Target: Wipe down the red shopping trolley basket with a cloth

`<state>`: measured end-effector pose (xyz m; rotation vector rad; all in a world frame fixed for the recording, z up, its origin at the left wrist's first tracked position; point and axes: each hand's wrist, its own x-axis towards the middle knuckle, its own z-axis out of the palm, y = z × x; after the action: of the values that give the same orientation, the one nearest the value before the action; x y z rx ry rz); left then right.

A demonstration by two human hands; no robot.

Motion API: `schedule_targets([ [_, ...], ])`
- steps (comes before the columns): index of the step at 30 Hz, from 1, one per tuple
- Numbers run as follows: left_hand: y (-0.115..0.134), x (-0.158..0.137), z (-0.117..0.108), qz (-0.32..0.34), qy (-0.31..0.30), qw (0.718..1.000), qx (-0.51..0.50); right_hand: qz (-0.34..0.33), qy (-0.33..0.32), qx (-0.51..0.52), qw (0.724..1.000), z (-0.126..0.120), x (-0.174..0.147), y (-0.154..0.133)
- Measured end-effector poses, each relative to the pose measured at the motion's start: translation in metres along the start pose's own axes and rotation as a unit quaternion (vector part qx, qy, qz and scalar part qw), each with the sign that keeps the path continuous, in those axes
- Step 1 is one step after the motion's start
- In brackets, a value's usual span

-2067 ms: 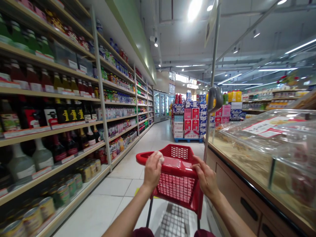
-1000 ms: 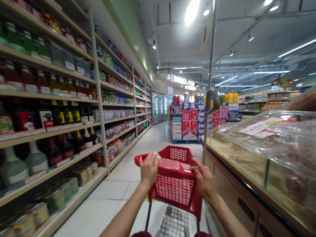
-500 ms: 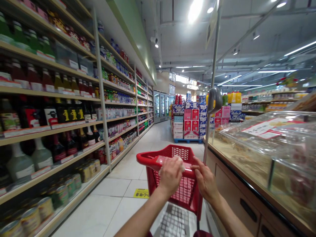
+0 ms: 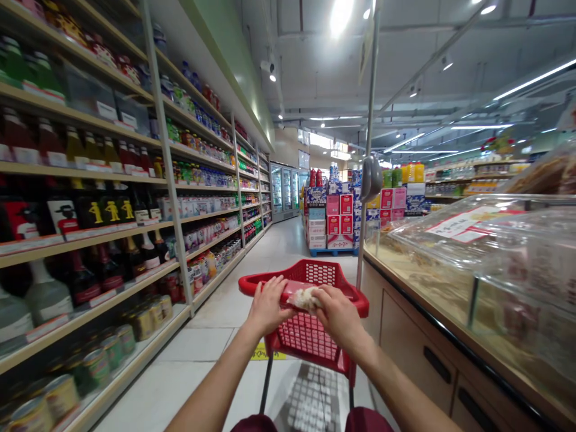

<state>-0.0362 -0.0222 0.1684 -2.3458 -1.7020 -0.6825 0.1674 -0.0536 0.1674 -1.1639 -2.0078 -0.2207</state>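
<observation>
Part of the white wad is hidden by the right hand, and part of the cart is covered by the left hand. The floor sign is partly blocked by the cart. The nearest can is blurred and cut off below. What is held in the far fridges is too small to be told.
</observation>
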Motion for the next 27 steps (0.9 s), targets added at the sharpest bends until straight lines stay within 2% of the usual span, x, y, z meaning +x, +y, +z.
schedule_targets([
  [4, 0.008, -0.004, 0.005, 0.000, 0.031, 0.999, -0.014, 0.078, 0.045, -0.051, 0.995, -0.028, -0.027, 0.052],
  [6, 0.016, -0.005, 0.005, -0.005, 0.042, 0.999, -0.016, 0.106, 0.072, -0.066, 0.990, -0.032, -0.033, 0.060],
  [8, 0.023, -0.006, 0.006, -0.010, 0.049, 0.999, -0.013, 0.085, 0.078, -0.055, 0.992, -0.024, -0.029, 0.046],
  [12, 0.028, -0.007, 0.007, -0.014, 0.058, 0.998, -0.003, -0.011, 0.054, -0.032, 0.998, 0.003, -0.007, -0.007],
  [14, 0.026, -0.007, 0.007, -0.010, 0.062, 0.998, -0.003, -0.021, 0.050, -0.034, 0.998, 0.007, -0.002, -0.013],
  [17, 0.021, -0.008, 0.007, 0.000, 0.064, 0.998, -0.013, 0.003, 0.056, -0.037, 0.998, -0.005, -0.012, 0.017],
  [20, 0.018, -0.009, 0.006, 0.005, 0.069, 0.997, -0.024, 0.075, 0.107, -0.053, 0.990, -0.019, -0.029, 0.056],
  [22, 0.018, -0.009, 0.006, 0.003, 0.073, 0.997, -0.025, 0.086, 0.144, -0.053, 0.984, -0.018, -0.034, 0.062],
  [25, 0.016, -0.007, 0.006, 0.002, 0.071, 0.997, -0.021, 0.009, 0.149, -0.023, 0.989, -0.005, -0.031, 0.040],
  [27, 0.012, -0.007, 0.007, 0.007, 0.070, 0.997, -0.018, -0.062, 0.108, 0.006, 0.992, -0.001, -0.024, 0.024],
])
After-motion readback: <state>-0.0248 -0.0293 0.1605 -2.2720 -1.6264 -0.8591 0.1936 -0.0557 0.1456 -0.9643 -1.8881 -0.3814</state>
